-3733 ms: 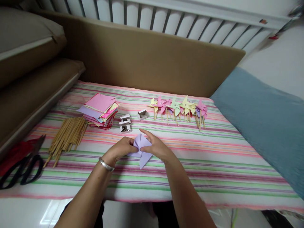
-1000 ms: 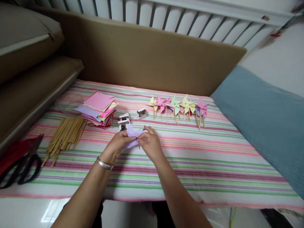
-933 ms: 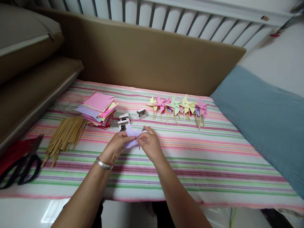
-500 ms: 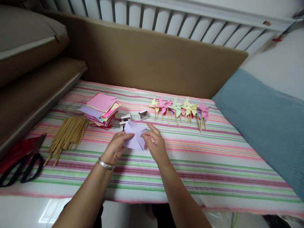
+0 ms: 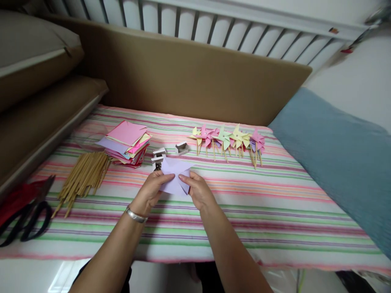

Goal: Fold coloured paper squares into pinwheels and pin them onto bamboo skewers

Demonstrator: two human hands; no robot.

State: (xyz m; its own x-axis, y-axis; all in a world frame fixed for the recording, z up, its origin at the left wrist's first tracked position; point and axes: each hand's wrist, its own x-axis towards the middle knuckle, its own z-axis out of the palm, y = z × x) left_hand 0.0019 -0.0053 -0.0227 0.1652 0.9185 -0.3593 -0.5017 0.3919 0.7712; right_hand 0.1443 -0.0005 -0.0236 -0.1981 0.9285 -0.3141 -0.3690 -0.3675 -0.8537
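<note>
A lavender paper square (image 5: 174, 188) with slits cut in from its corners is held up over the striped cloth. My left hand (image 5: 152, 188) pinches its left side, thumb on top near the middle. On the other side, my right hand (image 5: 198, 189) grips the paper, its thumb also pressing close to the centre. The fingers under the sheet are hidden. Just behind the paper sit small white open boxes (image 5: 159, 153), one with dark bits inside. Another small white box (image 5: 182, 148) lies a little to the right.
A stack of coloured paper squares (image 5: 126, 134) and a bundle of thin sticks (image 5: 82, 175) lie at left. Black-handled scissors (image 5: 36, 215) rest near the front left edge. Finished paper pinwheels (image 5: 224, 138) on sticks lie at back right, before a brown board (image 5: 189, 77).
My right hand has shifted from fingertips on the paper's flap to a firm hold on its right side, thumb laid on top. The left hand keeps its hold.
</note>
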